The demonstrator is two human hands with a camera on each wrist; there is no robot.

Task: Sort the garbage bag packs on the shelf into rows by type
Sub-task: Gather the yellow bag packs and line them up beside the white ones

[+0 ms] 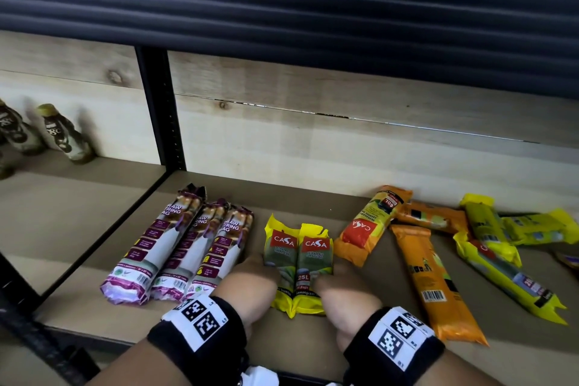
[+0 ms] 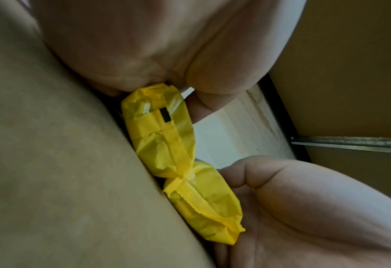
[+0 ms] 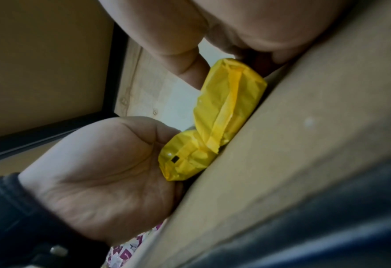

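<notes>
The left hand (image 1: 250, 279) lies against the left flank of the left yellow pack (image 1: 279, 260), fingers laid along its side and hidden under the wrapper's edge from the head view; the left wrist view shows the thumb and fingers bent round the pack's crimped end, so it grips that pack. The right hand (image 1: 341, 294) sits at the right flank of the right yellow pack (image 1: 314, 263), and the right wrist view shows its fingers curled over the wrapper against the shelf board, so it grips this one. The two yellow packs lie side by side, touching along their length, both with red label upward and pointing toward the back of the shelf (image 1: 307, 197), near its front edge. Each wrist wears a black band with printed square markers. Just left of the left hand, three purple drawstring packs (image 1: 175, 247) lie in a close row, touching each other, angled slightly to the right. To the right of the right hand, an orange pack (image 1: 369, 226) lies tilted, apart from the yellow pair. Beyond it a second orange pack (image 1: 435, 282) runs toward the front edge, and a third orange pack (image 1: 432, 216) lies crosswise behind. Further right, several loose yellow packs (image 1: 495, 238) overlap in a heap. A black upright post (image 1: 163, 113) divides the shelf; in the bay to its left stand dark bottles (image 1: 64, 135) against the wooden back panel.
</notes>
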